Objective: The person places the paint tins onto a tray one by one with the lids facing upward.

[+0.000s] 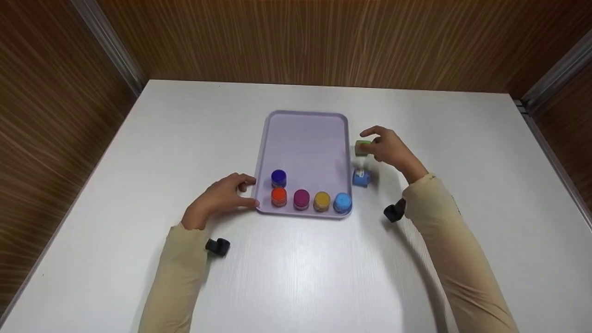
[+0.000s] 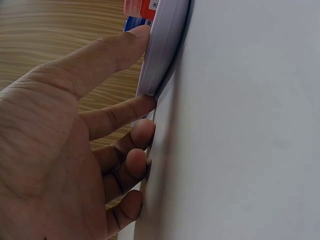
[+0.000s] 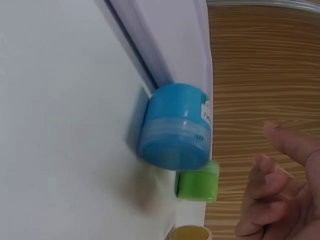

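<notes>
My left hand (image 1: 224, 192) rests at the near-left edge of a lavender tray (image 1: 307, 138), thumb and forefinger at its rim. My right hand (image 1: 386, 148) hovers over the table right of the tray, forefinger bent, nothing between its fingers in the right wrist view. Below its fingertips is a green jar (image 1: 360, 150), partly covered in the head view. Nearer me, a blue jar (image 3: 175, 130) with a translucent lid lies tipped against the tray's right side, slightly blurred. On the tray stand jars: dark blue (image 1: 278, 178), orange-red (image 1: 279, 196), magenta (image 1: 301, 199), yellow (image 1: 322, 201) and light blue (image 1: 342, 202).
The tray lies on a white table (image 1: 286, 268) enclosed by wood-grain panels (image 1: 314, 41) at the back and sides. An amber jar (image 3: 190, 233) shows at the bottom of the right wrist view. Black wrist cameras hang inside both forearms.
</notes>
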`<state>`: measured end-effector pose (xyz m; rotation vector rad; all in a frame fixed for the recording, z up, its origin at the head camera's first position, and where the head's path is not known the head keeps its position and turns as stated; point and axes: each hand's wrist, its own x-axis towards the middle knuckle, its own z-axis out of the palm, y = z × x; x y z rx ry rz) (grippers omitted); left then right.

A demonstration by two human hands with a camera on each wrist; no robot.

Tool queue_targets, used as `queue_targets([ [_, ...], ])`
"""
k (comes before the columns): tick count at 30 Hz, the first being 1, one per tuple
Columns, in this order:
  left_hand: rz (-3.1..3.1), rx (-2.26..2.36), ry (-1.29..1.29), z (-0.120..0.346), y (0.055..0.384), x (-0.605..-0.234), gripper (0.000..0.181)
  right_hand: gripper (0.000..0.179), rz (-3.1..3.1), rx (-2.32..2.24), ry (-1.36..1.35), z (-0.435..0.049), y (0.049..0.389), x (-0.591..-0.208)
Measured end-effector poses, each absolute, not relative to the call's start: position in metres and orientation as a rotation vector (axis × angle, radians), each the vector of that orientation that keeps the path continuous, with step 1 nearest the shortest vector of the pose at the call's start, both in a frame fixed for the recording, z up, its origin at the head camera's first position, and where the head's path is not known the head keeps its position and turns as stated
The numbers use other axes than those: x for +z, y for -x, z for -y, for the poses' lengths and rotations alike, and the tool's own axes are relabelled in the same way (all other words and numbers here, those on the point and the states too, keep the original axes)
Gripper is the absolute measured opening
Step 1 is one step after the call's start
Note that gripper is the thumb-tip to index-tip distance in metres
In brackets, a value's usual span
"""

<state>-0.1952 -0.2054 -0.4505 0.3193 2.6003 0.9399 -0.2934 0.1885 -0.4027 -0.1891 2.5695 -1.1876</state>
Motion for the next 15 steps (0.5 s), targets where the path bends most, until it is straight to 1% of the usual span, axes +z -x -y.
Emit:
queue_targets([
  [9,-2.592,0.982,-0.306,0.208,0.194,-0.454,0.064,0.051,-2.57,-1.03,0.063,-0.19,0.301,-0.412],
  [15,-2.593,0.984,-0.306,0.208,0.194,-0.456,0.064,0.054,-2.577,-0.983,0.06,-0.19,0.304,-0.419],
])
